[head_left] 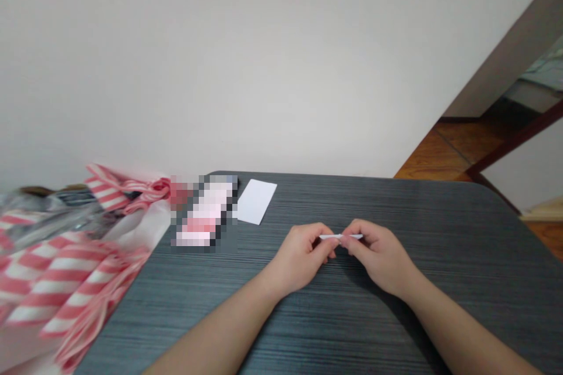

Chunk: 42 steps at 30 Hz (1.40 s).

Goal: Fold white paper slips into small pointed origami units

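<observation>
Both hands meet over the middle of a dark wood-grain table [281, 328]. My left hand [303, 252] is closed, pinching a thin strip of white paper [328, 237] between thumb and fingers. My right hand [376, 252] pinches the same paper from the other side, the thumbs almost touching at its centre. The paper is seen nearly edge-on, so its full shape does not show. Beyond my left hand, a flat white sheet of paper [257, 202] lies on the tabletop.
A pixelated phone-like slab [204, 211] lies left of the white sheet. Pink-and-white striped cloth [65, 275] and clear plastic are heaped beside the table's left edge. A white wall [281, 70] stands behind. Wooden floor [433, 149] shows at right.
</observation>
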Tool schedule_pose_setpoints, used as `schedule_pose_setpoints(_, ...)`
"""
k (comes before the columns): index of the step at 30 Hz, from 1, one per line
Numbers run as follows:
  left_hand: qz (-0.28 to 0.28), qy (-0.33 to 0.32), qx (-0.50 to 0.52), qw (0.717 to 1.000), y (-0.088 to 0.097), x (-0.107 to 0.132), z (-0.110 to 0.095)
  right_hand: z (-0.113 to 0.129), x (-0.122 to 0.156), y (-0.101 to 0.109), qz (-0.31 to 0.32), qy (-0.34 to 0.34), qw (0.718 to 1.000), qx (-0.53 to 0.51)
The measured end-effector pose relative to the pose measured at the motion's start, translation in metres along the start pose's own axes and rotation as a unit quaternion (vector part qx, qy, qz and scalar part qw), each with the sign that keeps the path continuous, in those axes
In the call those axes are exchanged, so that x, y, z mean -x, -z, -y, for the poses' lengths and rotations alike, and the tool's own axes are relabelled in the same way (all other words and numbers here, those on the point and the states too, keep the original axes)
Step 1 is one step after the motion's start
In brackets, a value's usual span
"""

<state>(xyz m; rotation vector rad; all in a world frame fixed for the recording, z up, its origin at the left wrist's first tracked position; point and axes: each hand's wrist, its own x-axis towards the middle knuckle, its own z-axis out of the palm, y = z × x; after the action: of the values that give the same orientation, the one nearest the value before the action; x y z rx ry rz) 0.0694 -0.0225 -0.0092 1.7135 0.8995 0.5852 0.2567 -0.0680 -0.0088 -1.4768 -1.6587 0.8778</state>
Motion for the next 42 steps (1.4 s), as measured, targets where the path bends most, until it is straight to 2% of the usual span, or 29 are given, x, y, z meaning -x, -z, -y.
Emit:
schedule_pose_setpoints(8,0.023,-0.007,-0.016,1.000,0.0021,0.0020,-0.0057,0.0054,0.0000,0.0016,-0.003,-0.015,1.000,-0.009)
schedule_pose_setpoints(13,0.014,0.008,-0.002,1.000,0.0018,0.0026,-0.0036,0.0005,0.0002,0.0003,0.015,-0.026,0.999,-0.042)
schedule_pose_setpoints(20,0.014,0.023,0.031,0.999,0.0000,0.0008,-0.0010,0.0018,0.0008,0.0031,0.019,-0.007,1.000,-0.016)
schedule_pose_setpoints(27,0.015,0.022,0.053,0.998,-0.0006,0.0008,-0.0024,0.0069,0.0009,0.0039,0.039,-0.019,0.999,-0.018)
schedule_pose_setpoints(34,0.004,0.039,0.053,0.998,-0.0010,0.0016,-0.0051,-0.0019,0.0015,0.0012,0.022,-0.059,0.997,-0.044)
schedule_pose_setpoints(42,0.000,0.048,0.061,0.997,-0.0018,0.0007,-0.0042,0.0009,0.0011,0.0033,0.030,-0.055,0.997,-0.036)
